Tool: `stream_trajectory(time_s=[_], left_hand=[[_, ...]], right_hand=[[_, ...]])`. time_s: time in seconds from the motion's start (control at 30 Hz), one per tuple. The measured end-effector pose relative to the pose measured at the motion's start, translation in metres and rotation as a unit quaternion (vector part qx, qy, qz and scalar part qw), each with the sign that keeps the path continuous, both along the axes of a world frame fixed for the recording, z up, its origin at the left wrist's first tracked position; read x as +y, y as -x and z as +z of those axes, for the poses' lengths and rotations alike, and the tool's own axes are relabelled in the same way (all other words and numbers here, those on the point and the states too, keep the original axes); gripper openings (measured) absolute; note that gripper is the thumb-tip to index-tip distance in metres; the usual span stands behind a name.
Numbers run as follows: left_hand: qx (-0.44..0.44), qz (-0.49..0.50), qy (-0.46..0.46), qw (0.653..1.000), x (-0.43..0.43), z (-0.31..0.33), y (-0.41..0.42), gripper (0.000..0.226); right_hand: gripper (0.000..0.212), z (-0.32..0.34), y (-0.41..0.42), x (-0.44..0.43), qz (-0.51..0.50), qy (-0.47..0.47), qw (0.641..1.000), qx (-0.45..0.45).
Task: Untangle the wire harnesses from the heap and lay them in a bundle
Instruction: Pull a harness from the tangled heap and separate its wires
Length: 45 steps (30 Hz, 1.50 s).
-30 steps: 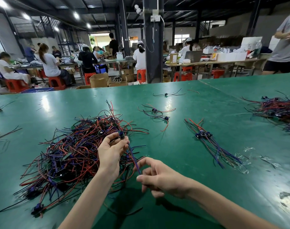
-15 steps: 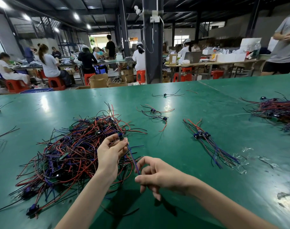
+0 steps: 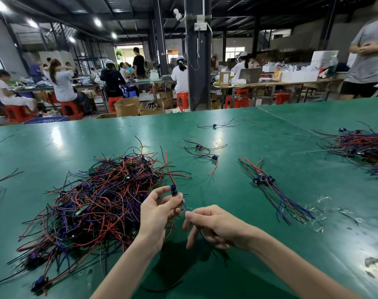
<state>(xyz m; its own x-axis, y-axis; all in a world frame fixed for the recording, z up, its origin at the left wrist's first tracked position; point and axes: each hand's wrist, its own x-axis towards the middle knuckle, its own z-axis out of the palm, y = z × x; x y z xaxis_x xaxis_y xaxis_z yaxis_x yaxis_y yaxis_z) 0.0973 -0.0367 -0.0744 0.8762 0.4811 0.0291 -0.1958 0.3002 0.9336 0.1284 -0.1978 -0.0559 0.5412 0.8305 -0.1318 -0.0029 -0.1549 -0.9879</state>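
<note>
Left hand (image 3: 160,214) and right hand (image 3: 215,227) are held up near the bench (image 3: 248,147) front edge, both pinching one harness (image 3: 173,190).
Left forearm is bare and rises from the front edge, wrist straight, palm turned right. Its thumb and forefinger pinch the plug, with the other fingers loosely curled below. Right forearm is bare and enters from the front right corner, back of hand up. Its thumb and forefinger pinch the blue wire just beside the left fingertips, and the remaining fingers curl downward.
</note>
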Motion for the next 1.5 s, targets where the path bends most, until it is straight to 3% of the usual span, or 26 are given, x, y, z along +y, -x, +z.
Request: stream_trajectory(time_s=[0.2, 0.43, 0.77, 1.03, 1.1, 1.27, 1.4, 1.5], left_hand=[[0.008, 0.008, -0.024, 1.000, -0.019, -0.008, -0.024, 0.024], [0.004, 0.001, -0.040, 0.999, -0.039, -0.023, -0.046, 0.023], [-0.016, -0.076, -0.036, 0.996, -0.044, -0.022, -0.043, 0.039], [-0.006, -0.079, -0.036, 0.996, -0.040, -0.020, -0.041, 0.031], [0.002, -0.084, -0.038, 0.996, -0.041, -0.020, -0.040, 0.029], [0.007, -0.092, -0.062, 0.994, -0.042, -0.016, -0.036, 0.025], [-0.032, -0.023, -0.126, 0.991, -0.049, -0.012, -0.025, 0.025], [-0.075, -0.003, -0.223, 0.972, -0.052, 0.000, -0.015, 0.029]], right_hand=[[0.023, -0.015, -0.013, 0.002, -0.139, -0.045, 0.987, 0.072], [0.028, -0.021, -0.028, -0.003, -0.222, -0.048, 0.971, 0.071], [0.010, -0.016, -0.059, -0.021, -0.326, -0.014, 0.944, -0.052], [0.008, 0.024, -0.121, -0.064, -0.436, -0.097, 0.891, -0.079], [0.007, 0.028, -0.133, -0.078, -0.470, -0.063, 0.877, -0.072], [0.014, 0.008, -0.139, -0.117, -0.477, 0.159, 0.863, -0.049], [0.010, 0.001, -0.132, -0.119, -0.474, 0.254, 0.829, -0.152], [0.013, -0.002, -0.130, -0.115, -0.475, 0.351, 0.771, -0.239]])
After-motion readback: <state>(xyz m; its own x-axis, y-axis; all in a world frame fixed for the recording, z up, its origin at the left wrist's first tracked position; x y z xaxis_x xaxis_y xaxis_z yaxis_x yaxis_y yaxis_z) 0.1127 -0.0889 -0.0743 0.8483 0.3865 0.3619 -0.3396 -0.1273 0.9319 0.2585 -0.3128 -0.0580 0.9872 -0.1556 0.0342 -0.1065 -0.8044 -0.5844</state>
